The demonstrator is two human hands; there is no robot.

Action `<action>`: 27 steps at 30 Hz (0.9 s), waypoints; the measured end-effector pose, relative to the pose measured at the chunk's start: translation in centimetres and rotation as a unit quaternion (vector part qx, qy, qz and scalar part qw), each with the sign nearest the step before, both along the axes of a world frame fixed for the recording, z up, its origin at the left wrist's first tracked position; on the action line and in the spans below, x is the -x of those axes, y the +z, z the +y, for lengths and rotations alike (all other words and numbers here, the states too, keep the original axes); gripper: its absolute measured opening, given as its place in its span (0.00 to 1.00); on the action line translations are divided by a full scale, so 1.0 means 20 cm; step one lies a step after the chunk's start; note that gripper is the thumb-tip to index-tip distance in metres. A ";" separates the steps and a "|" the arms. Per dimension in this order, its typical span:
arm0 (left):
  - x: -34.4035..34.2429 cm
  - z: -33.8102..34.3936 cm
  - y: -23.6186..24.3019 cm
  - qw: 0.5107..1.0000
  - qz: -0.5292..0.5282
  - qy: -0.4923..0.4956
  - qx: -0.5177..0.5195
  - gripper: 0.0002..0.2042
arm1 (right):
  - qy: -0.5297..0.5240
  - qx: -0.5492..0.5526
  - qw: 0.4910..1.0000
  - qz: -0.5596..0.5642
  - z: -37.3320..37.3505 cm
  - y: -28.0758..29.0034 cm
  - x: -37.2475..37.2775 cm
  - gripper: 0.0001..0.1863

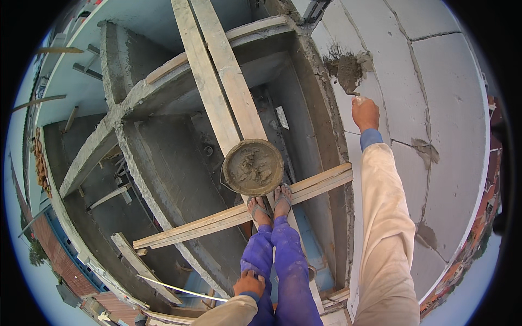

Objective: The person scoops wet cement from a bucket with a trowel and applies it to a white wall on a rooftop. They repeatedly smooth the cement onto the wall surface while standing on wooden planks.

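My right hand (365, 114) is stretched out over the light grey block wall and closed round the handle of a trowel (349, 76). The trowel's blade is coated in mortar and lies against the wall, amid a dark wet patch. On my thigh, over the purple trousers (293, 271), rests my left hand (249, 284) with its fingers curled in; nothing shows in it. A round bucket (253, 167) of grey mortar stands on the planks just ahead of my feet.
I stand in sandals on long planks (223, 81) laid across deep, roofless rooms. A wooden crossbeam (228, 217) passes by my feet. Rough concrete wall tops (147, 179) divide the openings at left. Mortar smears (425, 150) mark the block joints at right.
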State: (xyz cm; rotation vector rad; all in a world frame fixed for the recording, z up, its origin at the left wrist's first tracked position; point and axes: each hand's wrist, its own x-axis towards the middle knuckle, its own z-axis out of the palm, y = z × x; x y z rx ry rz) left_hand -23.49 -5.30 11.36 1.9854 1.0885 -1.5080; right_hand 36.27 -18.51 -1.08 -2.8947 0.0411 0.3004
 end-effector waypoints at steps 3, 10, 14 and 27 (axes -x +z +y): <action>0.00 -0.01 0.01 1.000 -0.012 0.021 0.005 0.24 | 0.074 0.054 0.994 -0.052 -0.14 0.28 0.16 0.17; 0.04 -0.04 0.01 0.997 -0.007 0.076 0.000 0.24 | 0.313 0.081 0.940 0.111 0.02 0.16 1.14 0.16; 0.06 -0.07 -0.01 0.996 0.001 0.085 0.007 0.23 | 0.361 0.113 0.923 0.067 0.31 -0.30 1.42 0.13; 0.03 -0.10 0.01 0.997 0.018 0.077 0.012 0.25 | 0.212 -0.113 0.951 0.194 0.15 -0.30 1.73 0.20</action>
